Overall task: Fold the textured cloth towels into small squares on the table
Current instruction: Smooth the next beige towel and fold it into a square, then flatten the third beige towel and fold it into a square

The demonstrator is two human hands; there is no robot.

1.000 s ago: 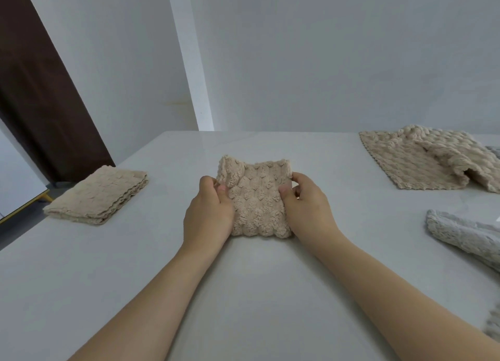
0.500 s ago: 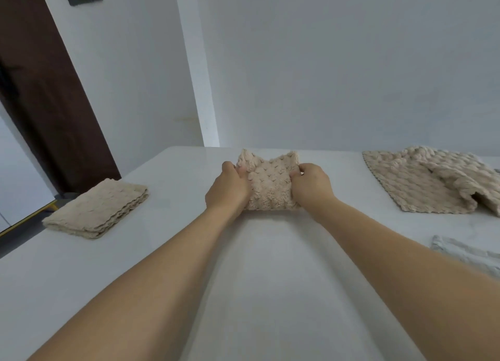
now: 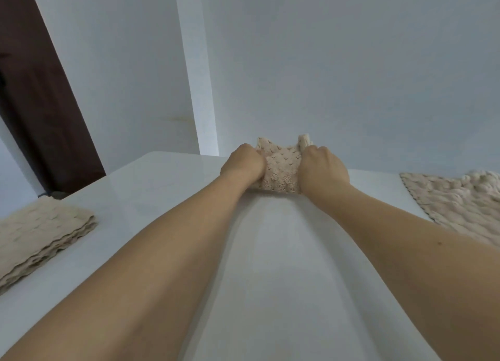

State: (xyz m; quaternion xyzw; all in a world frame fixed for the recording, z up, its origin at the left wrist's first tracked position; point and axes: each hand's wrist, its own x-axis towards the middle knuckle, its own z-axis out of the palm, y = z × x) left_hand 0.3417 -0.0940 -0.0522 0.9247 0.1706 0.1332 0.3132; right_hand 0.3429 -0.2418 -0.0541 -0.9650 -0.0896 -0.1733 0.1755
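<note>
A small folded beige textured towel (image 3: 281,168) sits near the far edge of the white table (image 3: 270,266), squeezed between both hands so its far corners stick up. My left hand (image 3: 243,164) grips its left side with curled fingers. My right hand (image 3: 323,169) grips its right side the same way. Both arms stretch far forward over the table. The towel's side edges are hidden under my fingers.
A stack of folded beige towels (image 3: 40,236) lies at the table's left edge. An unfolded, rumpled beige towel (image 3: 460,206) lies at the right. A white wall stands close behind the table, and a dark door (image 3: 32,95) is at the far left.
Both hands have carried the folded towel away from me toward the far edge of the table, squeezing it narrower. The grey towel at the right has left the view.
</note>
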